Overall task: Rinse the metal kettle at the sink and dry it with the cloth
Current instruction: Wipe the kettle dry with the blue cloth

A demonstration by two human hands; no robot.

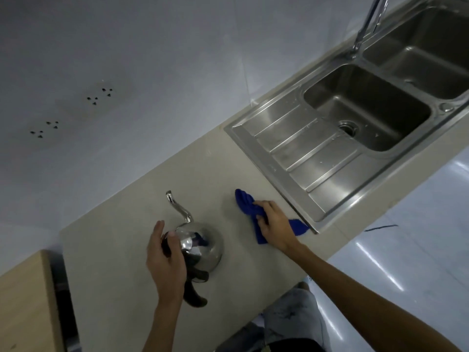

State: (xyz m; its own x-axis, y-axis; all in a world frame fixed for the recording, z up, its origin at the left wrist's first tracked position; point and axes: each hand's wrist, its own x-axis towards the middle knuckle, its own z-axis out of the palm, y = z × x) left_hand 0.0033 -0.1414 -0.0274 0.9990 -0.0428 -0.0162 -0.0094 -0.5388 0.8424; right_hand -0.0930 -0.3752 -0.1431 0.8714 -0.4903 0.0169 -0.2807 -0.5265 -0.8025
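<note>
The shiny metal kettle (pixel 203 246) stands on the beige counter (pixel 114 262), its thin curved spout pointing away toward the wall and its dark handle toward me. My left hand (pixel 166 260) rests on the kettle's dark lid knob, thumb over it, fingers partly extended on the left side. To the right, my right hand (pixel 274 226) is closed on the crumpled blue cloth (pixel 247 205), which lies on the counter beside the sink's drainboard. The steel sink (pixel 365 115) sits at the upper right with its tap (pixel 365 29) above.
The ribbed drainboard (pixel 299 153) lies between the cloth and the basin. A second basin (pixel 426 54) is further right. A white wall with small holes runs behind the counter. A wooden cabinet (pixel 25 301) stands at the lower left; glossy floor lies to the right.
</note>
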